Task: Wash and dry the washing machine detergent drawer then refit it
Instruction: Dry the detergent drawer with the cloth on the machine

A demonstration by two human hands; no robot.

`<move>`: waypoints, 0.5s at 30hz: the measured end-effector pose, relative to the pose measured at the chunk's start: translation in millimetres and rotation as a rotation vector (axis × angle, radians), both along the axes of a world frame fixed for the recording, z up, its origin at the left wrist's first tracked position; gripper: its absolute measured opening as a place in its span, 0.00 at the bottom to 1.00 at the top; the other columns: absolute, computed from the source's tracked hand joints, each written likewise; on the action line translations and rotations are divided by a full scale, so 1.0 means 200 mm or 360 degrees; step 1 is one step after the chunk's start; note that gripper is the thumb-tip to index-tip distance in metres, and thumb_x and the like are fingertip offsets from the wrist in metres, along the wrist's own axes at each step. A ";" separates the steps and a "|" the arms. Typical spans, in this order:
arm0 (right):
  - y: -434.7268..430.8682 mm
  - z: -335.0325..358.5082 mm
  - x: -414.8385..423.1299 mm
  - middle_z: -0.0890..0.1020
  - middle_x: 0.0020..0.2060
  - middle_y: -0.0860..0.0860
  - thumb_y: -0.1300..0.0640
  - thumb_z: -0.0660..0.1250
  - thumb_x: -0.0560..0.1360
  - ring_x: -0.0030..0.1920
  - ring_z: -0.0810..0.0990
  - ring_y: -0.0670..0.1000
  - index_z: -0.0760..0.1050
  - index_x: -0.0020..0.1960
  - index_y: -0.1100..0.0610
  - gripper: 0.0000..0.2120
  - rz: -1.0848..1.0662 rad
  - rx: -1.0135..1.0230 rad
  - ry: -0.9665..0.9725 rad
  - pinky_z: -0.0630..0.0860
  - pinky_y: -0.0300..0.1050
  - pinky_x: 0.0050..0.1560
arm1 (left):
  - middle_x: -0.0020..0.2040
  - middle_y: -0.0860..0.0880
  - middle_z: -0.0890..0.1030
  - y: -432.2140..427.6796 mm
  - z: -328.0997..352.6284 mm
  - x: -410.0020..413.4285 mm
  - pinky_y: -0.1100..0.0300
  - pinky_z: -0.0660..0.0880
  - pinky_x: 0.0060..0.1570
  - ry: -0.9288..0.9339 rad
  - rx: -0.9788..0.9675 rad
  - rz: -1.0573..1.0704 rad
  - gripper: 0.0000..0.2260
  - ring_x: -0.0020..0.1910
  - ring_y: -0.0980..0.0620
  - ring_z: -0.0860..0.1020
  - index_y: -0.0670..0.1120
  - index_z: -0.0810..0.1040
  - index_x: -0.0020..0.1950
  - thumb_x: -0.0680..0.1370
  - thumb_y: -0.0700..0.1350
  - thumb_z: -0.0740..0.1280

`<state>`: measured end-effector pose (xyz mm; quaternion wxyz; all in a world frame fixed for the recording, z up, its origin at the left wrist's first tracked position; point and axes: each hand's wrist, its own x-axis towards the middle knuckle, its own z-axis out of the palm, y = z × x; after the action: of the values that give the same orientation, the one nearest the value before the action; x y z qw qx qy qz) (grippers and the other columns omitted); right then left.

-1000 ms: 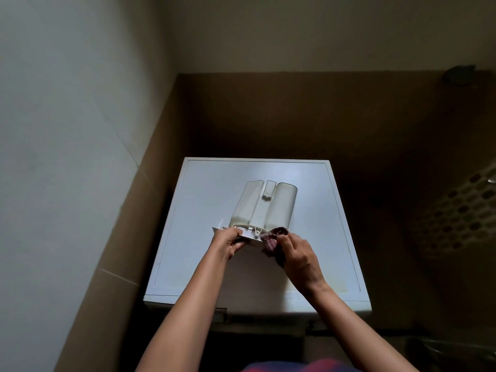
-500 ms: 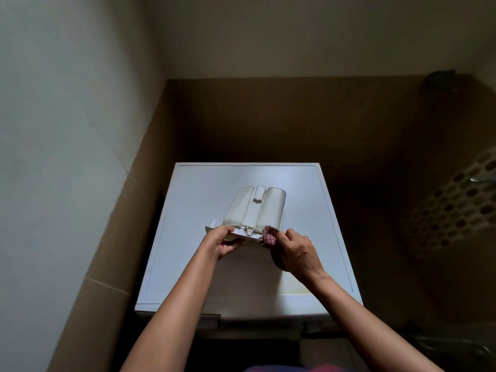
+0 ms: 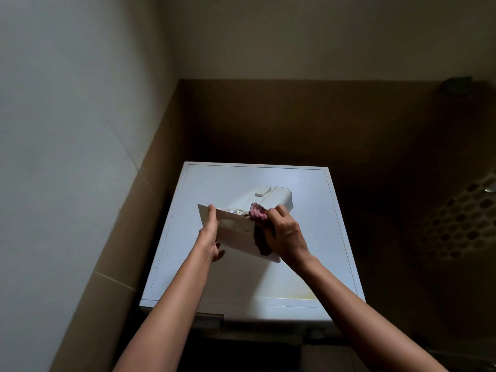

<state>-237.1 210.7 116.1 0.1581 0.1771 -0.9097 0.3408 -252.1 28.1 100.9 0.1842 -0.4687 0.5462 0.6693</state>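
Pink cloth, gripped in my right hand, dries the detergent drawer; left hand grips its 9 o'clock edge; refitting probably next.

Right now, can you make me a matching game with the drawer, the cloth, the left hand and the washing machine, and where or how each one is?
Things:
1. detergent drawer
2. cloth
3. left hand
4. washing machine

Places and states:
A. white flat top, below both hands
B. grips the drawer's left edge
C. pinkish checked, pressed to the drawer by the right hand
D. white, held with its front panel towards the camera

Pairs: 1-D, 2-C, 3-B, 4-A.
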 end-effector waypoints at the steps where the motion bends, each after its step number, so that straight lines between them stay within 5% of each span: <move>1: -0.02 0.02 -0.02 0.72 0.36 0.56 0.62 0.67 0.73 0.30 0.72 0.58 0.71 0.39 0.63 0.08 -0.0014 -0.0017 -0.0006 0.68 0.44 0.29 | 0.72 0.43 0.68 -0.01 0.01 0.00 0.42 0.71 0.61 0.0021 0.0020 0.0039 0.47 0.68 0.41 0.68 0.46 0.63 0.74 0.66 0.77 0.57; 6: -0.07 0.11 -0.07 0.71 0.36 0.51 0.62 0.70 0.73 0.33 0.68 0.50 0.72 0.38 0.63 0.10 -0.0107 -0.0215 -0.0067 0.64 0.38 0.35 | 0.74 0.43 0.62 -0.03 0.01 -0.01 0.28 0.71 0.50 0.0125 0.0192 0.0214 0.51 0.68 0.32 0.66 0.50 0.57 0.76 0.62 0.76 0.65; 9: -0.08 0.17 -0.11 0.71 0.34 0.51 0.59 0.70 0.74 0.33 0.69 0.50 0.72 0.36 0.63 0.11 -0.0234 -0.0398 -0.0154 0.62 0.39 0.35 | 0.65 0.40 0.73 -0.03 0.01 -0.03 0.38 0.78 0.49 0.0271 0.0291 0.0366 0.39 0.56 0.38 0.76 0.45 0.66 0.70 0.68 0.68 0.69; 12: -0.05 0.20 -0.14 0.73 0.32 0.54 0.56 0.70 0.74 0.33 0.69 0.52 0.71 0.36 0.63 0.13 -0.0366 -0.0527 -0.0292 0.59 0.41 0.34 | 0.60 0.42 0.78 -0.04 0.03 -0.06 0.43 0.78 0.53 0.0370 0.0108 0.0402 0.30 0.54 0.41 0.78 0.43 0.70 0.63 0.71 0.63 0.70; 15: -0.02 0.19 -0.13 0.74 0.31 0.55 0.54 0.68 0.74 0.33 0.70 0.51 0.72 0.37 0.64 0.15 -0.0523 -0.0699 -0.0486 0.64 0.40 0.33 | 0.56 0.43 0.78 -0.05 0.11 -0.09 0.51 0.81 0.40 0.0473 -0.0027 0.0339 0.25 0.53 0.43 0.79 0.42 0.69 0.62 0.75 0.59 0.68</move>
<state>-262.5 206.7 154.3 0.1071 -0.0640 -0.8440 0.5216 -270.9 18.5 122.2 0.0255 -0.4215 0.5203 0.7423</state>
